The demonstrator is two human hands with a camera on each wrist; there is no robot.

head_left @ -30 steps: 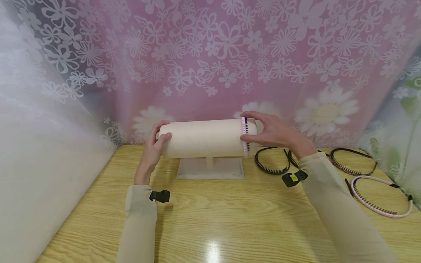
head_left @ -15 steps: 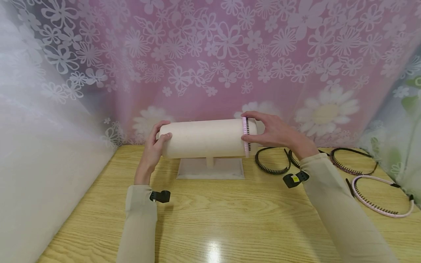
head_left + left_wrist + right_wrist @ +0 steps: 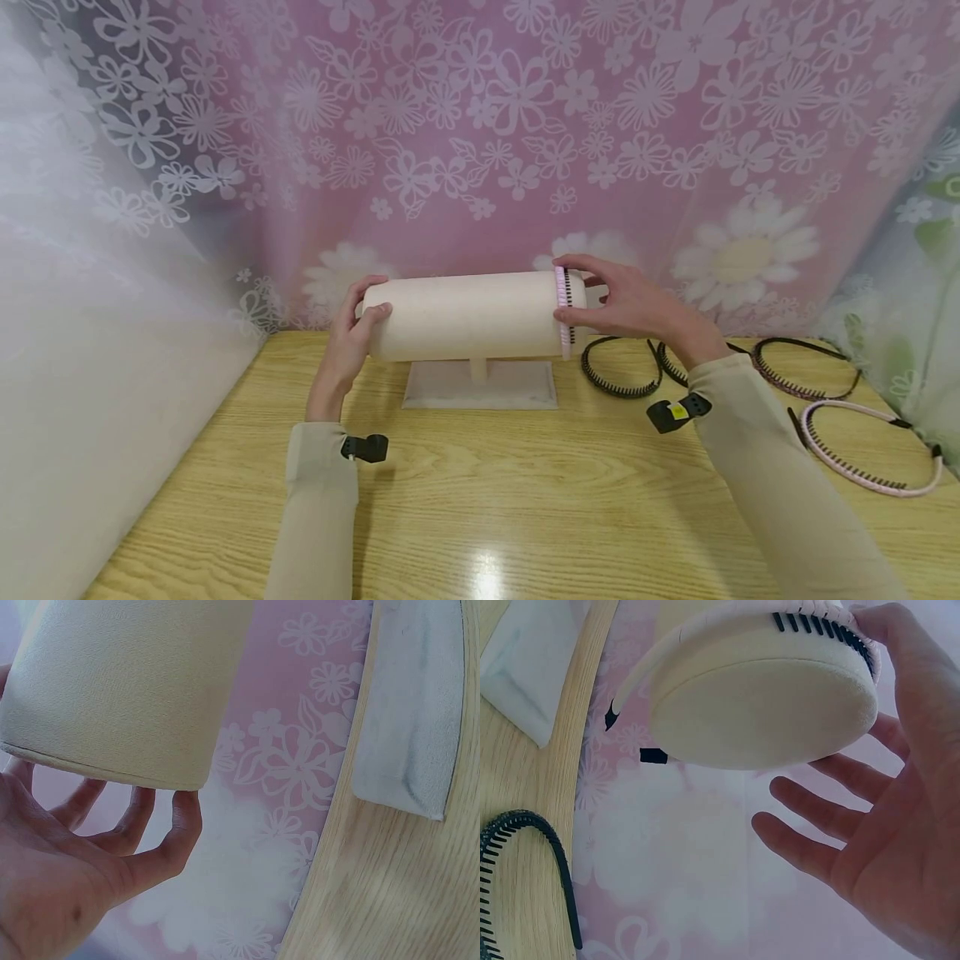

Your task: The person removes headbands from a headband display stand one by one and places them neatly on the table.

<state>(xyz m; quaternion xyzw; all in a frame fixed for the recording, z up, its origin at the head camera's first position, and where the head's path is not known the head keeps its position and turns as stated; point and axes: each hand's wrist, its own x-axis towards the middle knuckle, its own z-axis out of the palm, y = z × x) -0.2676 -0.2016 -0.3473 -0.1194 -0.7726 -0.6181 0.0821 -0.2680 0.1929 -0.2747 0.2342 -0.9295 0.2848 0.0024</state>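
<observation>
A cream, fabric-covered cylinder (image 3: 465, 315) lies level on a short post above the flat base (image 3: 435, 393) of its display stand. My left hand (image 3: 343, 348) grips the cylinder's left end, thumb in front; the left wrist view shows bent fingertips against the end edge. Near the right end, a pink wrapped headband (image 3: 562, 287) with black comb teeth sits over the cylinder. My right hand (image 3: 630, 302) holds this headband between thumb and index finger. In the right wrist view its other fingers (image 3: 810, 806) spread beside the round end face, and the headband's black tips hang below.
Black toothed headbands (image 3: 621, 392) lie on the wooden table (image 3: 480, 492) right of the stand, partly behind my right wrist. A brown-black headband (image 3: 795, 387) and another pink headband (image 3: 847, 475) lie farther right. A pink flowered curtain (image 3: 480, 125) hangs behind.
The pink headband and my right hand have shifted slightly right along the cylinder, toward its end. My left hand and the stand have stayed in place.
</observation>
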